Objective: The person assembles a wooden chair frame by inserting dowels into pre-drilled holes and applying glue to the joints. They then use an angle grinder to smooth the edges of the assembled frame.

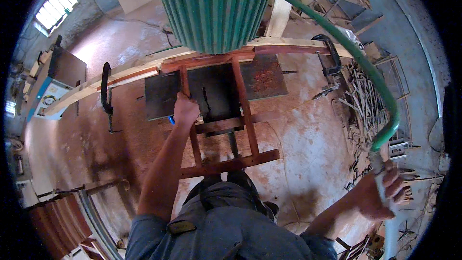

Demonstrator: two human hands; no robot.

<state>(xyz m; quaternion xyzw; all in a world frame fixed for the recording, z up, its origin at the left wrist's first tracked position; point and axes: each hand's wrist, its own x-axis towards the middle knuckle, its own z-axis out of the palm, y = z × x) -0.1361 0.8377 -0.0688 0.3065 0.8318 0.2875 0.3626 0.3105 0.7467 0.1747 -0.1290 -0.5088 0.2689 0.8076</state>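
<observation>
My left hand [186,109] is closed round the left long rail of a reddish wooden frame [250,135]. The frame lies on a dark flat machine table [161,98], its near crosspiece reaching toward my waist. Out to the right, my right hand [380,192] grips the pale end of a long bent green lever [380,84]. The lever runs up to the machine, whose ribbed green motor housing [216,17] hangs over the frame's far end. That housing hides whatever tool sits beneath it.
A long pale wooden beam [139,67] crosses behind the frame, with a black clamp [105,89] at left and another clamp [329,55] at right. Reddish shavings [266,76] lie on the table's right part. Scrap sticks [361,101] are heaped at right; a cabinet [62,74] stands left.
</observation>
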